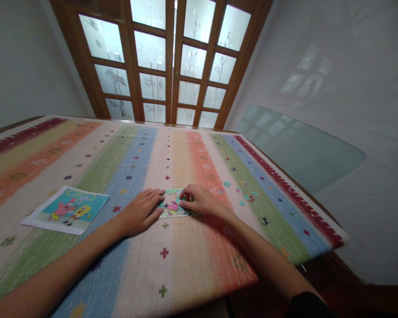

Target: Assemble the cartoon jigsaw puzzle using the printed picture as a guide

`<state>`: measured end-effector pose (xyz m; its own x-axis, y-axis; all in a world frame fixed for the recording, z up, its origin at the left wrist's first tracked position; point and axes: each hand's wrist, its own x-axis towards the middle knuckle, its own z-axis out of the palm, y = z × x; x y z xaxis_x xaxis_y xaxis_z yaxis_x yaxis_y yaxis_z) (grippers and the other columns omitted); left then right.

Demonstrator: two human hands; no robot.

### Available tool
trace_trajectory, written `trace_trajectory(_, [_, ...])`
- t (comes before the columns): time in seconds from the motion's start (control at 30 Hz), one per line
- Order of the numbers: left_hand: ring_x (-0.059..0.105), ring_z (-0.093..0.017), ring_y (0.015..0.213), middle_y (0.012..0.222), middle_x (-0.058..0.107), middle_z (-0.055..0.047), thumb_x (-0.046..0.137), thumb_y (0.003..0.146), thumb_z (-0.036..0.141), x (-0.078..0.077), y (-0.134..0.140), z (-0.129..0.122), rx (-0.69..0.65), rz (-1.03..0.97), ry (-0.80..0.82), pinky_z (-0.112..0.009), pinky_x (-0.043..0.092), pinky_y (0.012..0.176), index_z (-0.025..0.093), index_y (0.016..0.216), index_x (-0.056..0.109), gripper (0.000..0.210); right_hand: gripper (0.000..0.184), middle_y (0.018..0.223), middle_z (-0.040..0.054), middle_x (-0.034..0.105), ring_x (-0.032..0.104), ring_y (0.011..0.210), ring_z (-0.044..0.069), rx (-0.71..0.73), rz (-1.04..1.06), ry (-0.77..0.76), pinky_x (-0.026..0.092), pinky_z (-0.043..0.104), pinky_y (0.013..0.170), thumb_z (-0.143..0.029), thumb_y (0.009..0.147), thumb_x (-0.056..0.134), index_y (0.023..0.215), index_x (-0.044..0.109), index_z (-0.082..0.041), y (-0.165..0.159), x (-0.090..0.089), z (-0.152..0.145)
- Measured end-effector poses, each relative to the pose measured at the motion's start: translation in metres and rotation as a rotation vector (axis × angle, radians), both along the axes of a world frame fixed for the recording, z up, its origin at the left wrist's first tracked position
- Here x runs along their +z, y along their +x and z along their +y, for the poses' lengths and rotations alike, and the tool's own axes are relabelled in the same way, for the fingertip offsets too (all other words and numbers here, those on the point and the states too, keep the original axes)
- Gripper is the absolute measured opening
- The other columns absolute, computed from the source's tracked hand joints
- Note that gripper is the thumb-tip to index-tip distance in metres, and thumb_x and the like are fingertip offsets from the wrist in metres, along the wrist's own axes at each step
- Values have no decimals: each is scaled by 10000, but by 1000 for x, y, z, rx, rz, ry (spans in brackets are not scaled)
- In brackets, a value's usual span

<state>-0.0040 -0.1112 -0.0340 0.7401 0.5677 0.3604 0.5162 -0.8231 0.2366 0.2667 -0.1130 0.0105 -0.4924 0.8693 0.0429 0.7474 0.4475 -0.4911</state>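
A partly assembled jigsaw puzzle [173, 206] lies on the striped tablecloth in front of me, its pieces joined along the borders with a pink patch inside. My left hand [142, 211] rests flat at the puzzle's left edge, fingers stretched out and touching it. Over the right part of the puzzle, my right hand [199, 201] is closed in a pinch on a small jigsaw piece, mostly hidden by the fingers. To the left lies a printed picture sheet [69, 210] with a pink starfish and a yellow square cartoon character.
Several loose jigsaw pieces [246, 197] are scattered right of my right hand. The striped tablecloth [164, 274] covers the table, whose near edge runs below my arms. Beyond the far edge stand wooden glass-paned doors [170, 66]; a pale wall is at the right.
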Motion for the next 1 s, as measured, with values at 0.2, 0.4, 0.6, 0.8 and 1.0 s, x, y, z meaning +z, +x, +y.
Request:
trace_trajectory(0.2, [579,-299,1296,1405,629,-161,412,1070,374,-1,0,0,1,-7,1,-531,443,1114,179,1196,601,299,98,843,42,664,574,777,159,6,-4,36,408,275,734,-233,890,766,952,778,-159,-9,-6,4])
trace_trajectory(0.4, [582,-304,1289,1407,630,-155,421,1068,382,-1,1,0,5,-3,3,-533,447,1111,184,1201,604,301,115,843,31,648,585,786,148,-4,48,55,414,264,758,-237,887,780,958,781,-147,-20,-8,11])
trace_trajectory(0.6, [585,-299,1286,1399,635,-148,419,1067,373,1,1,-1,3,-17,10,-525,448,1112,188,1190,607,291,108,844,31,648,585,779,149,-19,50,80,407,262,742,-235,886,777,949,777,-148,-29,-10,15])
trace_trajectory(0.8, [581,-299,1294,1404,631,-153,412,1070,373,0,1,-1,3,0,10,-530,447,1111,184,1207,601,301,113,862,30,658,592,794,149,-32,64,98,406,261,749,-235,891,772,972,762,-157,-29,-10,14])
trace_trajectory(1.0, [587,-296,1285,1402,633,-149,421,1070,379,1,1,-1,0,-12,17,-523,444,1115,186,1202,601,295,114,885,34,662,595,803,149,-40,-3,102,389,255,726,-250,934,723,993,778,-169,-31,-7,8])
